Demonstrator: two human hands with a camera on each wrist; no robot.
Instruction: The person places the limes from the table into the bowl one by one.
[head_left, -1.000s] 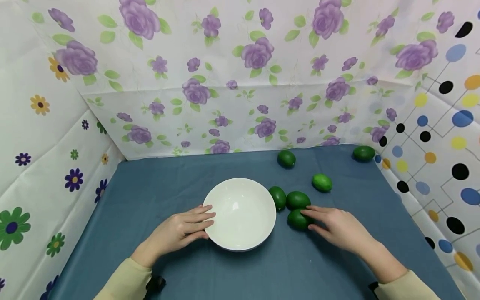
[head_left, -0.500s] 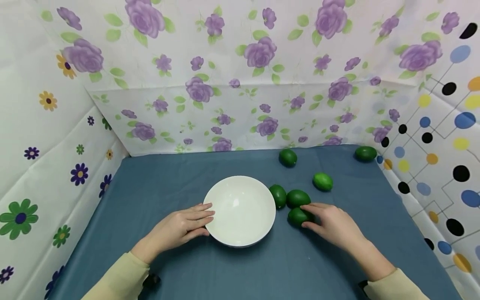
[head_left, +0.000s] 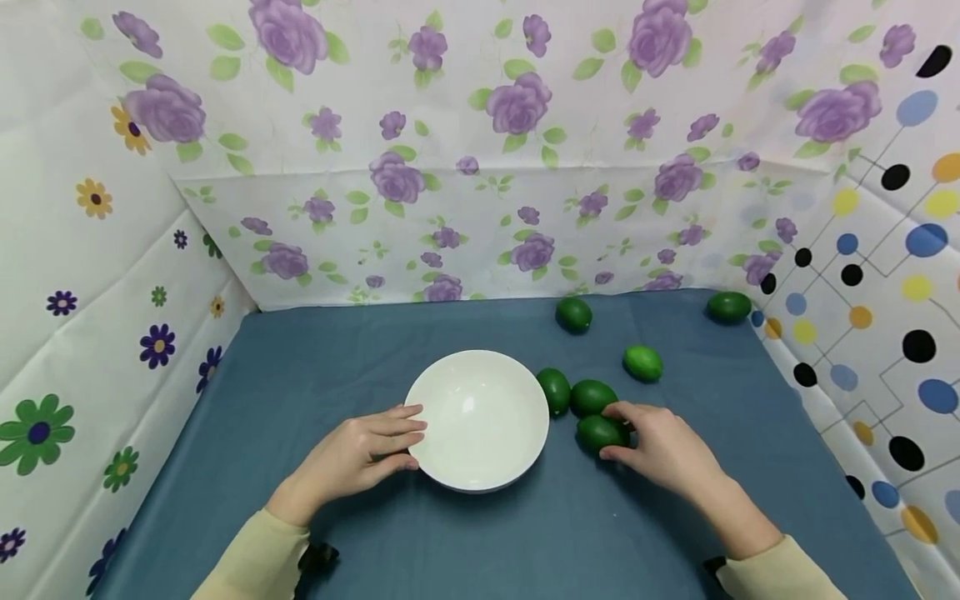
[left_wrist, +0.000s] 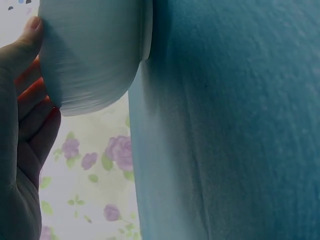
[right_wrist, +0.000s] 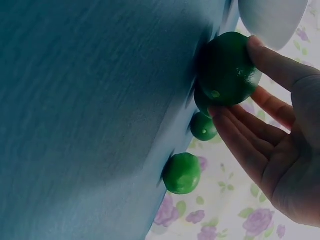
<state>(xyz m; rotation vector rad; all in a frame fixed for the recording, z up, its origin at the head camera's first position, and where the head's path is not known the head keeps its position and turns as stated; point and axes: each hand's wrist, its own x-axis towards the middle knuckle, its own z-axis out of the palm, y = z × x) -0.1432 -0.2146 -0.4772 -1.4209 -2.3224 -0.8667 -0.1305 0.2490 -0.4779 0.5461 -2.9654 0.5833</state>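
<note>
A white bowl stands upright on the blue cloth. Across its left rim rest the straight fingers of my left hand, the thumb lying nearer me at the rim. In the left wrist view the bowl's outer wall shows beside this hand. Right of the bowl, my right hand pinches a dark green lime between thumb and fingers. The right wrist view has this lime close over the cloth, the hand around its side. Another dark lime lies just behind it.
A further dark lime lies against the bowl's right side. Farther back are a brighter green lime, a dark one near the flowered backdrop, and one in the far right corner. A dotted sheet bounds the right side.
My right thumb and fingers have moved slightly inward and closed around the nearest lime, which they only touched before. The left hand keeps its place on the bowl.
</note>
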